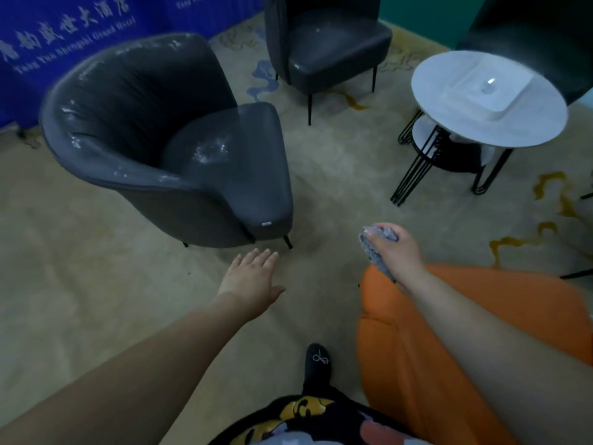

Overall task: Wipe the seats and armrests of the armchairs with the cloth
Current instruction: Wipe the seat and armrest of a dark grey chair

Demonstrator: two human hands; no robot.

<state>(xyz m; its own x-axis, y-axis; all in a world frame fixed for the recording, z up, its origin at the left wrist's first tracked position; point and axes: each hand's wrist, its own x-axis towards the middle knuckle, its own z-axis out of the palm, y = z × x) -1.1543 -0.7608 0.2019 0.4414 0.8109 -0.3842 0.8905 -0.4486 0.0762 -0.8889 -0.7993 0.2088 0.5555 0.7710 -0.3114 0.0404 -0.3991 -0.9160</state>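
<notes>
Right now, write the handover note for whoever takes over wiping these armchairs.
Right hand grips the bunched grey cloth, above the front edge of the orange chair. Left hand is open and holds nothing, over the carpet.
The big grey armchair stands ahead on the left, the second grey chair behind it, and a round white table on the right.
The cloth touches no chair. Which chairs are already wiped cannot be told, so check the seats and armrests of each.

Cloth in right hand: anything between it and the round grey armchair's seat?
Nothing visible. The cloth is bunched in the right hand above the orange seat's edge; only bare carpet lies between it and the grey armchair. The left hand is open, off that line.
</notes>
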